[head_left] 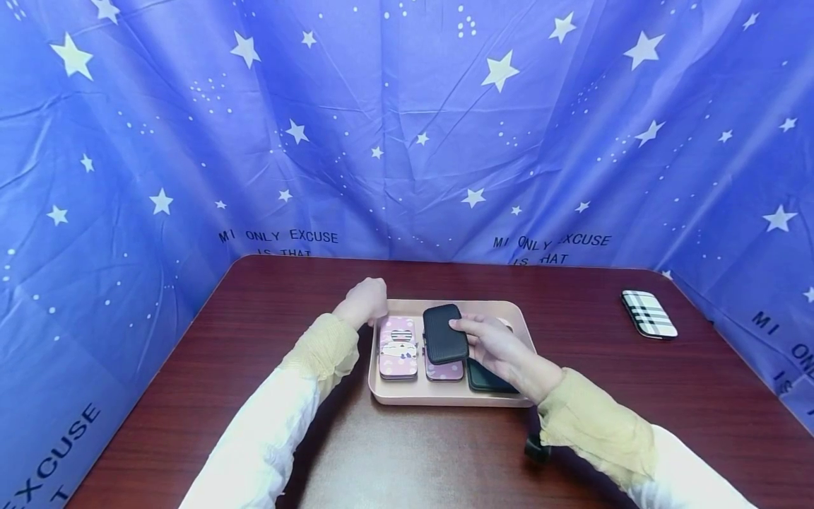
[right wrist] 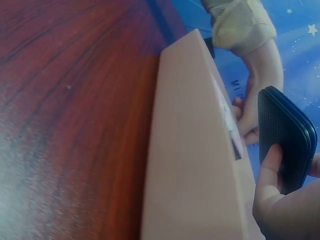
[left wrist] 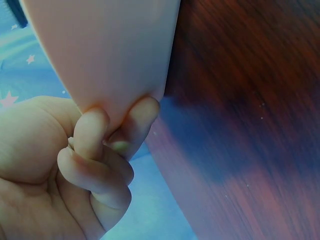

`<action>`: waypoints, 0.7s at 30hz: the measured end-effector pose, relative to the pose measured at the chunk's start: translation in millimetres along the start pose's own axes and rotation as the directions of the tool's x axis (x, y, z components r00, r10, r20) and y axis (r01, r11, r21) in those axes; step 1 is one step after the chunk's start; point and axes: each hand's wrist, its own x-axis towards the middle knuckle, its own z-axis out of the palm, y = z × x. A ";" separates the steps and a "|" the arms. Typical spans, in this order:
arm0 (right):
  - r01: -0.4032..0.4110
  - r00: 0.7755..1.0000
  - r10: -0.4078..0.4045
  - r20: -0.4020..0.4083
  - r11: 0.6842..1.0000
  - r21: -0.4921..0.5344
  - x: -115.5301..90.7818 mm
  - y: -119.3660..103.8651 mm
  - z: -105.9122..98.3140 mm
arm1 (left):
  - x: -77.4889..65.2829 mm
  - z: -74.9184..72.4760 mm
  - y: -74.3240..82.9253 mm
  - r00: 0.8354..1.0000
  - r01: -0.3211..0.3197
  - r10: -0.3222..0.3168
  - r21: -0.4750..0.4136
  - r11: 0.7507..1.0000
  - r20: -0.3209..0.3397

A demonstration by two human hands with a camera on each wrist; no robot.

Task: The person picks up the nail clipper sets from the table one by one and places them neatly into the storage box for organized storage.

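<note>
My right hand [head_left: 499, 346] grips a flat black case [head_left: 445, 334] with rounded corners and a textured cover, held over a shallow beige tray [head_left: 445, 400]. In the right wrist view the thumb lies across the broad face of that case [right wrist: 282, 132]. At the tray's far left corner is my left hand [head_left: 365, 300]; in the left wrist view its thumb and fingers pinch the tray corner [left wrist: 117, 65]. Inside the tray lie a pink dotted case [head_left: 397, 366] at the left, another pink case [head_left: 444, 372] partly covered by the black one, and a dark green case [head_left: 488, 379] partly behind my right hand.
A white and black plaid case [head_left: 650, 314] lies on the dark red wooden table [head_left: 407, 459], far to the right. Blue star-printed cloth [head_left: 407, 106] hangs behind the table and along its sides. A small black object [head_left: 537, 448] shows under my right wrist.
</note>
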 end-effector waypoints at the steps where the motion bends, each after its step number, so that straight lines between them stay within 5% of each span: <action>1: 0.003 1.000 -0.003 -0.002 1.000 -0.009 0.6 1.9 0.1 | -0.8 0.0 -0.1 1.000 -0.006 0.006 0.001 1.000 -0.005; 21: 0.073 0.985 -0.105 -0.135 0.972 -0.222 7.0 15.6 0.1 | -0.8 0.2 -1.1 1.000 -0.013 0.013 -0.009 1.000 -0.009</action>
